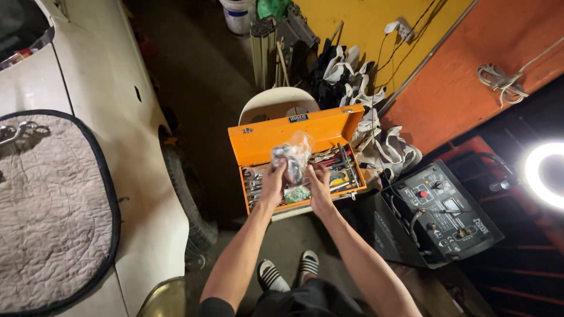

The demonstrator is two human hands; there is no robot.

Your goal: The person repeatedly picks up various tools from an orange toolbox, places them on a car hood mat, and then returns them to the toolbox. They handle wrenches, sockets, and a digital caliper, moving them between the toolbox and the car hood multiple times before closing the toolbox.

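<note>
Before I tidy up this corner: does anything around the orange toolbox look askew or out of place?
Yes. The orange toolbox sits open on a white plastic chair, overhanging the seat. Both hands hold a clear plastic bag over it.

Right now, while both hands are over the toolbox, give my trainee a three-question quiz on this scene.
1. True or false: the orange toolbox has its lid shut.
2. What does the left hand hold up?
A. a clear plastic bag of small parts
B. a hammer
C. a white bucket
3. Fill in: the toolbox rests on a white plastic ____.

Key: 1 false, the lid stands open. 2 A; the right hand is beside the bag. 3 chair.
</note>
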